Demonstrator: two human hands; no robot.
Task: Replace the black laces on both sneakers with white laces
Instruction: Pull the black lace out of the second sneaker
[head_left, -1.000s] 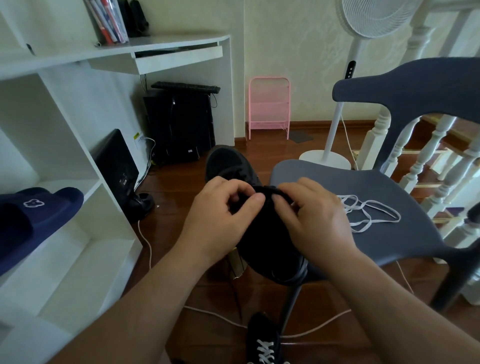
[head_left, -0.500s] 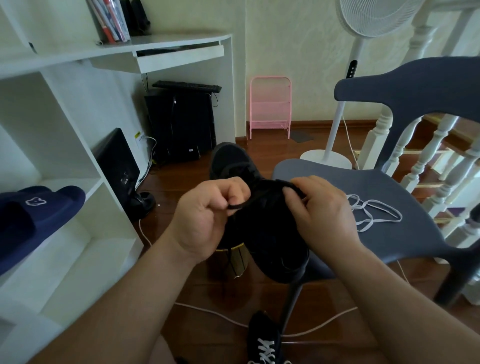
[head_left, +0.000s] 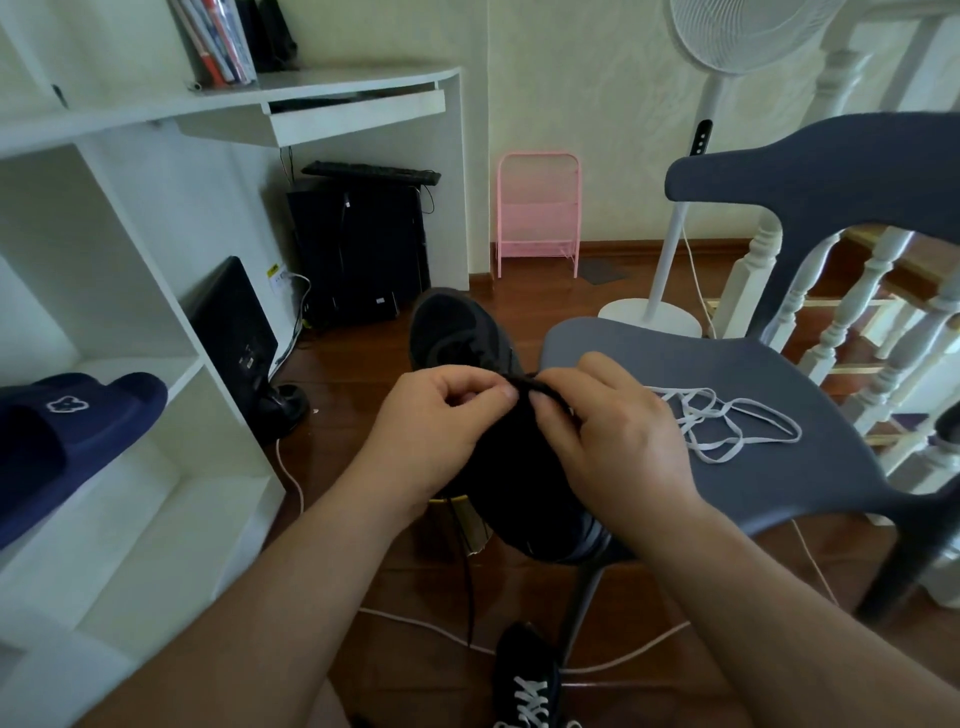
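Observation:
A black sneaker (head_left: 524, 488) lies on the front left corner of the grey chair seat (head_left: 753, 374), its toe pointing away from me. My left hand (head_left: 436, 431) and my right hand (head_left: 613, 436) meet over its lacing area, and both pinch the black lace (head_left: 535, 387) at the top of the shoe. A loose end of that lace hangs down below the shoe (head_left: 470, 587). A white lace (head_left: 727, 421) lies in loops on the seat, right of my right hand. A second black sneaker with white laces (head_left: 527, 686) stands on the floor at the bottom edge.
A white shelf unit (head_left: 130, 322) with a navy slipper (head_left: 67, 431) stands at the left. A black computer tower (head_left: 358, 249) sits under the desk. A pink rack (head_left: 537, 213), a white fan stand (head_left: 649, 317) and stair balusters (head_left: 857, 312) lie behind the chair. White cables (head_left: 415, 621) cross the floor.
My left hand drew the black lace out to the left, then came back to the shoe. Both hands now pinch the lace close together at the top of the sneaker.

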